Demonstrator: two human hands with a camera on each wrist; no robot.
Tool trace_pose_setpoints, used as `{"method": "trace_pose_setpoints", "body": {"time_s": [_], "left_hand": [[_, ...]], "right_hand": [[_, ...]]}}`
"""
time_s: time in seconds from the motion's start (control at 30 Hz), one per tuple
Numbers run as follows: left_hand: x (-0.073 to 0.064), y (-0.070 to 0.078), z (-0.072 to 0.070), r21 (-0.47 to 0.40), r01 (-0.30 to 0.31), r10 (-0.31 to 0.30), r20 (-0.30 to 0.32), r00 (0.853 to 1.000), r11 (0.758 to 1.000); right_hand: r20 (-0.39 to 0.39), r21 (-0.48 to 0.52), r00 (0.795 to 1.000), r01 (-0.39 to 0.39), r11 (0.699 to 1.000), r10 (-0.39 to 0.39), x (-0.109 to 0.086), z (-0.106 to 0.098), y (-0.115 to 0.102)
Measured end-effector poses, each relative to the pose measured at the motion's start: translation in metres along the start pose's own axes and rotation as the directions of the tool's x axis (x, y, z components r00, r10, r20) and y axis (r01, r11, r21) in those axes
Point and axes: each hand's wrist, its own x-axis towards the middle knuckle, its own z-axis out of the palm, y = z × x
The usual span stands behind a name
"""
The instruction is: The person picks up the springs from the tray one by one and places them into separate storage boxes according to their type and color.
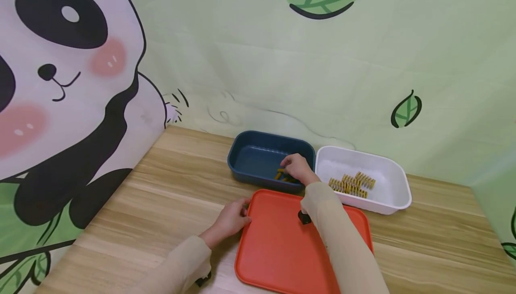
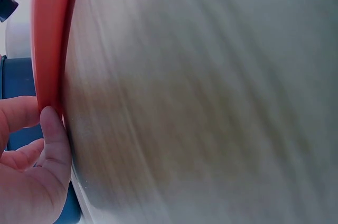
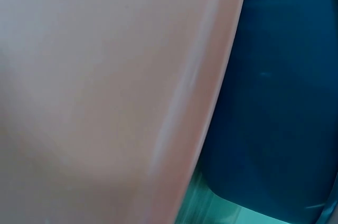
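Observation:
My left hand (image 1: pixel 231 218) pinches the left rim of a red tray (image 1: pixel 278 240) near its far left corner. In the left wrist view, the thumb (image 2: pixel 53 129) presses the rim's outer side with the fingers opposite. Beyond the tray, my right hand (image 1: pixel 299 167) reaches down into a dark blue container (image 1: pixel 251 155), fingers bent. Small yellow-brown pieces (image 1: pixel 279 174) lie right at these fingertips; I cannot tell whether any is held. The right wrist view shows the tray's edge (image 3: pixel 179 108) beside the blue container (image 3: pixel 274 102), without the hand.
A white container (image 1: pixel 389 173) stands close to the right of the blue one, with several rows of ridged yellow-brown pieces (image 1: pixel 350 186) inside. Both stand on a wood-grain table (image 1: pixel 173 173) before a printed cloth backdrop (image 1: pixel 225 52). The tray lies in front of them.

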Motion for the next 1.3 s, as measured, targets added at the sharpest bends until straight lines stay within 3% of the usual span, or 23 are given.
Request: {"method": "trace_pose_setpoints", "body": {"time_s": [0.6, 0.93, 1.3], "left_hand": [[0.004, -0.002, 0.000, 0.000, 0.002, -0.002, 0.004, 1.000, 1.000], [0.006, -0.002, 0.000, -0.009, -0.011, 0.012, 0.015, 1.000, 1.000], [0.001, -0.003, -0.005, 0.032, -0.011, 0.011, 0.013, 1.000, 0.999]], "right_hand": [[-0.054, 0.098, 0.997, 0.055, 0.994, -0.050, 0.002, -0.001, 0.003], [-0.091, 0.164, 0.995, 0.051, 0.985, -0.037, -0.002, -0.004, 0.002], [-0.102, 0.110, 0.991, 0.097, 0.989, -0.086, -0.013, -0.013, -0.002]]}}
